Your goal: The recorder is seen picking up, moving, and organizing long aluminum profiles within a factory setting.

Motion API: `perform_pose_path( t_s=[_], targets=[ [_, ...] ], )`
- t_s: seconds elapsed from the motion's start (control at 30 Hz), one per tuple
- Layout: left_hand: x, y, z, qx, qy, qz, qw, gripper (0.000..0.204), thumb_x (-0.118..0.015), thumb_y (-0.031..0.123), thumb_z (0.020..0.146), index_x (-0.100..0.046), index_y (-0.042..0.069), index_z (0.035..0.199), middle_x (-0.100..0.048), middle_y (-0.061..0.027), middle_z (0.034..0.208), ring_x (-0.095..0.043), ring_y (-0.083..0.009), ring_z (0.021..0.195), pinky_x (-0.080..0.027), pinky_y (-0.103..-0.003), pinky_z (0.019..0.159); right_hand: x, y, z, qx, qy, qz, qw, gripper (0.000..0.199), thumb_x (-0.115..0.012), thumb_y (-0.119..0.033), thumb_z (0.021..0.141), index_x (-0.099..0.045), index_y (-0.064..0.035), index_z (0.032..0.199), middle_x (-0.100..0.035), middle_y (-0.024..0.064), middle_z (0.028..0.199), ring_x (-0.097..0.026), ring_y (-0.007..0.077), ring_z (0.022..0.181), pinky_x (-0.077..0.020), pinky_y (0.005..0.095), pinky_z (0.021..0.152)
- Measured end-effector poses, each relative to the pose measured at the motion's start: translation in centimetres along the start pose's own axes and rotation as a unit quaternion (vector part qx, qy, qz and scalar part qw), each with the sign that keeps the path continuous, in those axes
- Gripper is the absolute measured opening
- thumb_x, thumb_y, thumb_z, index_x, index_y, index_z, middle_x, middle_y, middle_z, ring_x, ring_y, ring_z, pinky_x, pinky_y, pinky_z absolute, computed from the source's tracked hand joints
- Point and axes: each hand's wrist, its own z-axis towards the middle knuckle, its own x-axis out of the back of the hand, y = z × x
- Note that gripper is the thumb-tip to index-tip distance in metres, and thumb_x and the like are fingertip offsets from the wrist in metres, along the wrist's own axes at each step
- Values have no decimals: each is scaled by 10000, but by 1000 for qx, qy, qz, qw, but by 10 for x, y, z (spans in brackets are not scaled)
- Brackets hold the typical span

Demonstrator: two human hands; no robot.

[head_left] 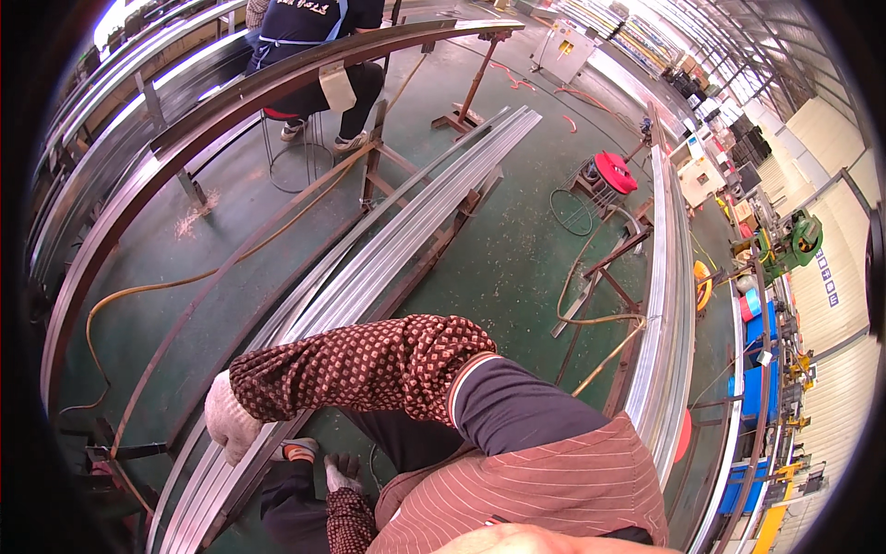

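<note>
My right hand (233, 421), in a pale knitted glove below a brown checkered sleeve cover, is bent over a bundle of long silvery metal profiles (369, 268). Its fingers curl down around the near part of one profile; their tips are partly hidden. Lower down, my left hand (343, 471), in a greyish glove, hangs beside the bundle near a shoe (299, 450). The fingers of that hand are spread, with nothing seen in them. The profiles lie side by side on a rusty metal stand (452, 222), running from lower left to upper middle.
A long brown steel rail (277, 88) curves across the left. Beyond it a person (314, 37) sits on a stool. Another stack of profiles (666, 305) lies to the right. A stool with a red seat (616, 173), yellow hoses and blue bins (759, 397) stand farther off.
</note>
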Motion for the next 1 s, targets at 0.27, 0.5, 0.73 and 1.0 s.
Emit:
perform_pose_path(
  t_s=[0.27,0.5,0.73,1.0],
  targets=[
    [17,-2,18,-25,-100,6,995,285,-538,402,1051,-464,230,836,-372,66,670,-360,-130,558,-268,-321,542,1,-3,3,8,2,-9,1000,514,-566,-508,997,-789,-69,1145,-764,169,1072,-709,349,1069,-533,483,957],
    [12,-5,14,-24,-81,21,996,315,-544,391,1043,-434,229,795,-352,69,658,-334,-119,544,-248,-324,522,-1,-4,-2,16,13,-16,1000,503,-559,-497,1005,-797,-67,1113,-769,160,1022,-715,351,1040,-538,482,932],
    [3,-3,6,-39,-26,21,999,221,-563,375,1040,-548,188,924,-484,38,732,-456,-137,588,-362,-317,533,-3,0,1,12,16,-11,1000,496,-566,-506,999,-799,-79,1096,-765,161,1016,-714,347,1033,-539,486,921],
    [-24,69,-63,-446,36,134,884,335,-587,285,1085,-670,-1,1239,-700,-52,1088,-645,-129,947,-542,-278,814,3,-3,-27,26,112,-11,993,392,-606,-397,874,-781,-45,882,-726,200,911,-705,372,953,-553,487,862]
  ],
)
